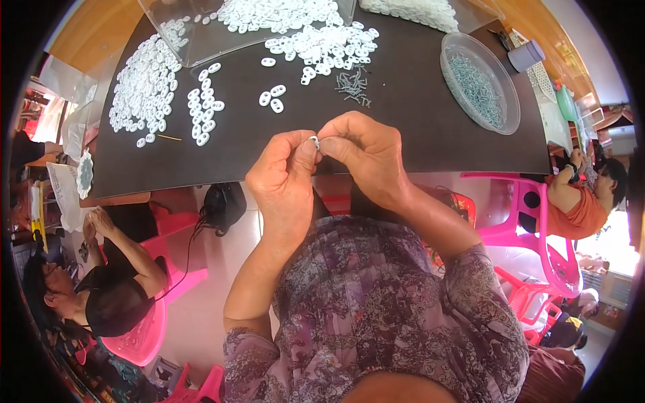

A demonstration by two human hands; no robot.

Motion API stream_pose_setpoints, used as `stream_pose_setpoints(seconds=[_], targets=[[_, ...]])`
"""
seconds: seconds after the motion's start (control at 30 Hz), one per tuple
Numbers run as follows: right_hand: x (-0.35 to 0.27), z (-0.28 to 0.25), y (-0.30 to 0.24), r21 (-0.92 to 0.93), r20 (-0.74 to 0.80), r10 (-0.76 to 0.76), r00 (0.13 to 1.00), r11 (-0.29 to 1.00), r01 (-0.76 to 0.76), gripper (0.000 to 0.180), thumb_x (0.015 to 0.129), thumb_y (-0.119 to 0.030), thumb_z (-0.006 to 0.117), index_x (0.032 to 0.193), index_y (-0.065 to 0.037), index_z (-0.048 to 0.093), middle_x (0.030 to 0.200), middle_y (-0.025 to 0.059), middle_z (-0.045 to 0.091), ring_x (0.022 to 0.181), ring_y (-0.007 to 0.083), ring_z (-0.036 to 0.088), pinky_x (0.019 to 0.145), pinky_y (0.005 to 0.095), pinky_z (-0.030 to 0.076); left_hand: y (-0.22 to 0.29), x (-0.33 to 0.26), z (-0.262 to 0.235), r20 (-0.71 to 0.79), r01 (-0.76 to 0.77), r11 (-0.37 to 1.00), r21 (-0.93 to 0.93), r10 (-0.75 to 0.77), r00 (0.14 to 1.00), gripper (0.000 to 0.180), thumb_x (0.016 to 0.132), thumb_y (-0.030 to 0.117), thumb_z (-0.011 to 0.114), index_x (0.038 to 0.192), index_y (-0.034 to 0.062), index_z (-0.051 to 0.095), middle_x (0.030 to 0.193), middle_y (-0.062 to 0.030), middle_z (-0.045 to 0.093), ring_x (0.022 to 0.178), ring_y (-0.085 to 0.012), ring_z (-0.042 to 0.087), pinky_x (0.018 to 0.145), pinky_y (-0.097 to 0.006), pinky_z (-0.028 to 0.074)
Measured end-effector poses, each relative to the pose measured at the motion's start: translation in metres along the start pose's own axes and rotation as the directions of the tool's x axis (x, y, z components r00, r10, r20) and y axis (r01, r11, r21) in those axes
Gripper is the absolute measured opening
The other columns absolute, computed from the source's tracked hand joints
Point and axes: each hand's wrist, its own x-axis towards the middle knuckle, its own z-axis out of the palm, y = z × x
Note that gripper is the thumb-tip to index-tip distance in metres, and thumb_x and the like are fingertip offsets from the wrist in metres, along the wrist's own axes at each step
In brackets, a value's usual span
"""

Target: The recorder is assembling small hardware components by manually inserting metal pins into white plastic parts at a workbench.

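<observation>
My left hand [283, 180] pinches a small white oval plastic piece [314, 139] between thumb and forefinger, close to the table's near edge. The thumb and forefinger of my right hand [368, 156] are pressed together against the same piece from the other side. Whether a screw sits between the right fingertips is hidden. Just beyond my hands lie a few loose white two-hole pieces [277, 91] and a small heap of dark screws [352, 87].
White pieces lie in a big pile [143, 87], a cluster [203, 111] and a heap [326, 47] by a clear tray [195, 50]. A round tub [512, 117] holds screws. A bag of pieces [410, 12] lies behind. People sit on pink chairs [144, 329] at both sides.
</observation>
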Motion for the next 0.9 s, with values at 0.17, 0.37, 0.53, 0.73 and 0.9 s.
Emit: stream_pose_setpoints(seconds=[0.17,0.37,0.53,0.73,0.9], targets=[[-0.002,0.011,0.004,-0.233,-0.052,-0.223,0.973,0.951,0.206,0.002,0.082,0.001,0.06,0.081,-0.001,0.059,0.074,0.009,0.058,0.068,0.0195,0.058,0.061,0.0308,0.045,-0.016,-0.006,0.004,-0.11,-0.146,0.988,0.054,0.151,0.982,0.01,0.091,0.007,0.06,0.093,-0.0022,0.064,0.074,-0.0001,0.061,0.061,-0.0035,0.049,0.054,-0.017,0.039],[0.001,0.016,0.005,-0.059,-0.048,-0.128,0.991,0.99,0.125,0.003,0.083,-0.003,0.061,0.082,0.0,0.059,0.077,0.0092,0.061,0.068,0.0177,0.058,0.061,0.0302,0.046,-0.008,-0.002,-0.001,-0.106,-0.07,0.988,-0.137,0.056,0.993,0.011,0.091,0.008,0.061,0.093,-0.0023,0.064,0.074,-0.0008,0.062,0.061,-0.0039,0.051,0.054,-0.017,0.04],[0.0,0.008,-0.009,0.0,0.031,0.008,0.999,1.0,-0.008,0.008,0.086,-0.004,0.059,0.088,0.003,0.059,0.081,0.0073,0.063,0.073,0.011,0.059,0.067,0.0269,0.049,-0.008,-0.002,-0.007,-0.106,-0.034,0.988,-0.148,0.018,0.994,0.012,0.09,0.008,0.061,0.095,-0.0023,0.065,0.074,-0.0013,0.062,0.062,-0.0044,0.052,0.054,-0.017,0.041],[0.001,0.009,-0.011,-0.088,0.073,0.089,0.993,0.993,-0.083,0.008,0.087,-0.003,0.057,0.089,0.004,0.059,0.085,0.006,0.065,0.079,0.0082,0.06,0.071,0.0243,0.051,-0.007,-0.004,-0.008,-0.089,-0.044,0.991,-0.123,0.033,0.995,0.011,0.09,0.006,0.061,0.094,-0.0029,0.064,0.074,-0.0015,0.062,0.062,-0.0046,0.052,0.054,-0.017,0.041],[0.0,0.016,-0.003,-0.195,0.049,-0.023,0.999,0.98,0.032,0.005,0.085,-0.004,0.058,0.084,0.001,0.059,0.078,0.001,0.062,0.071,0.0043,0.055,0.062,0.0218,0.046,-0.011,-0.007,-0.006,-0.107,-0.08,0.987,-0.142,0.065,0.992,0.009,0.09,0.005,0.061,0.092,-0.0034,0.064,0.073,-0.0006,0.06,0.06,-0.0044,0.05,0.053,-0.017,0.039]])
